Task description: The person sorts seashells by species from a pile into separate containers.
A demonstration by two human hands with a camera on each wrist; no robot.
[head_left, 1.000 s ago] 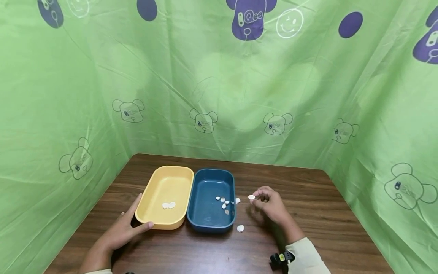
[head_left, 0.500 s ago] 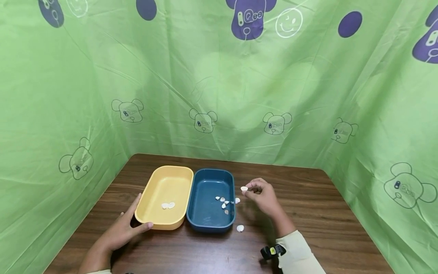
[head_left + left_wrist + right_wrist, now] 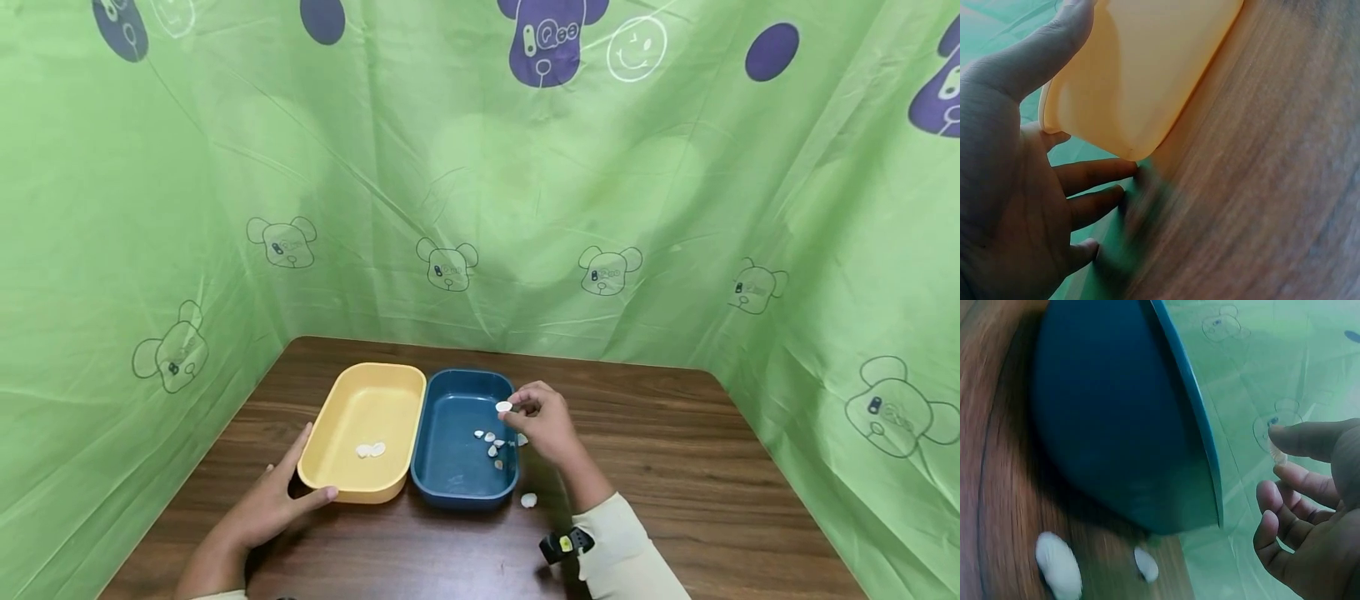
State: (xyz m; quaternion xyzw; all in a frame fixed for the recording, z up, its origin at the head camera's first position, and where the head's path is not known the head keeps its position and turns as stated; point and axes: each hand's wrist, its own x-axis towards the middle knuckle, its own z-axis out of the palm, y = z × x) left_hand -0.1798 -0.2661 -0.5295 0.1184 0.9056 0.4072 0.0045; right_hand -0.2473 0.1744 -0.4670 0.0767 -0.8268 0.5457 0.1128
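Note:
My right hand [image 3: 549, 425] pinches a small white seashell [image 3: 504, 407] between thumb and forefinger, over the right rim of the blue plastic tray [image 3: 453, 483]. In the right wrist view the ridged shell [image 3: 1277, 452] shows between the fingertips, the other fingers loosely bent. Several small shells [image 3: 491, 437] lie inside the blue tray, toward its right side. To the left, my left hand [image 3: 258, 504] rests spread at the near-left corner of the yellow tray [image 3: 375, 396], thumb along the front and fingers along the side. Pale shells [image 3: 371, 450] lie together in the yellow tray.
Both trays stand side by side on a dark wooden table [image 3: 637, 417]. Right of the blue tray, one white shell [image 3: 528, 500] lies near its front corner and another shell [image 3: 522, 439] close to its wall. A green printed curtain [image 3: 525, 192] surrounds the table.
My right hand has moved left with the seashell, from over the table to the blue tray's right rim. The left hand and both trays have stayed put.

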